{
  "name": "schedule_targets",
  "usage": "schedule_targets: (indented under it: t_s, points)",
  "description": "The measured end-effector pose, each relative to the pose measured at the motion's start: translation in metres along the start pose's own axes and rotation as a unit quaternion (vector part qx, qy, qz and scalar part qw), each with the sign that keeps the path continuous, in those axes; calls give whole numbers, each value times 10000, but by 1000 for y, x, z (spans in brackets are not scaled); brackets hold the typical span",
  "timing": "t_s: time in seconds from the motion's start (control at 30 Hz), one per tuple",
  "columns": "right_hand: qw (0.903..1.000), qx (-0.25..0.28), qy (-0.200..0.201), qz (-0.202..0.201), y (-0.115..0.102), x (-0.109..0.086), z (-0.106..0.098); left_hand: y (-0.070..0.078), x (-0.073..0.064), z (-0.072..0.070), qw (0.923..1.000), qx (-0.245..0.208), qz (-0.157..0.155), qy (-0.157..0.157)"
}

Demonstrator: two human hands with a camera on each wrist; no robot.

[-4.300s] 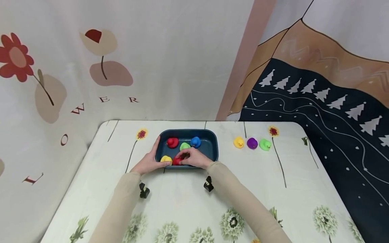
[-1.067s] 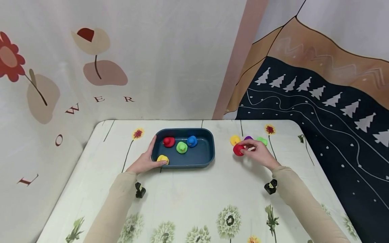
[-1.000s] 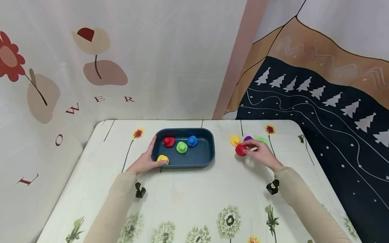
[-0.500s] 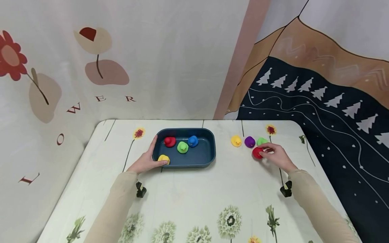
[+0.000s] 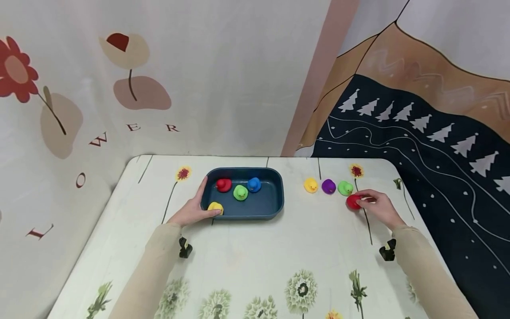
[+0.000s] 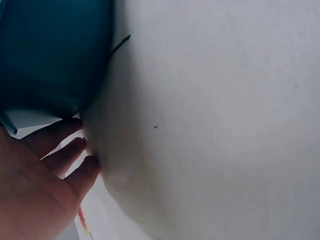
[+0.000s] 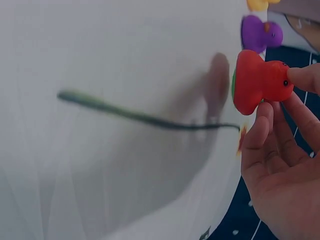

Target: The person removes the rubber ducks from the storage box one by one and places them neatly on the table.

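L hand [image 6: 37,185] – nr teal tray [image 6: 55,55]

Wide gap on counter [image 5: 297,206] between tray [image 5: 281,192] and yellow duck [image 5: 311,185]; hand fits. Purple duck [image 5: 328,186] and green duck [image 5: 345,188] continue that row, tight spacing. Left fingers [image 5: 201,190] block tray's left end. Curtain [image 5: 223,110] limits far side.

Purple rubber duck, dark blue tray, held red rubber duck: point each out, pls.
Purple rubber duck [image 5: 328,186]: head view, middle of its body.
Dark blue tray [image 5: 266,200]: head view, bare floor toward its right end.
Held red rubber duck [image 7: 251,82]: right wrist view, on its body.
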State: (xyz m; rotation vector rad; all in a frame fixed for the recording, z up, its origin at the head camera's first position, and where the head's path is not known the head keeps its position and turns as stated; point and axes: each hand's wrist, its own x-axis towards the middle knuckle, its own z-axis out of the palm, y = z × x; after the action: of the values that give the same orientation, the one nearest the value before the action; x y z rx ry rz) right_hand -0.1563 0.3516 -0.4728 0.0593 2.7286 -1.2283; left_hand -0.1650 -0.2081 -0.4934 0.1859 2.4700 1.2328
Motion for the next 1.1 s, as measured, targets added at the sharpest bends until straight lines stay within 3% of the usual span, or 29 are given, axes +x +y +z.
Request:
schedule_targets:
  t_s: [0.83, 1.1]
  points:
    - [9983, 155, 294, 470, 23, 29, -23, -1, 2, 0, 10000, 50, -25, -55]
    - [9990, 70, 313, 317, 18, 37, -26, -2, 2, 0, 10000, 34, -37, -43]
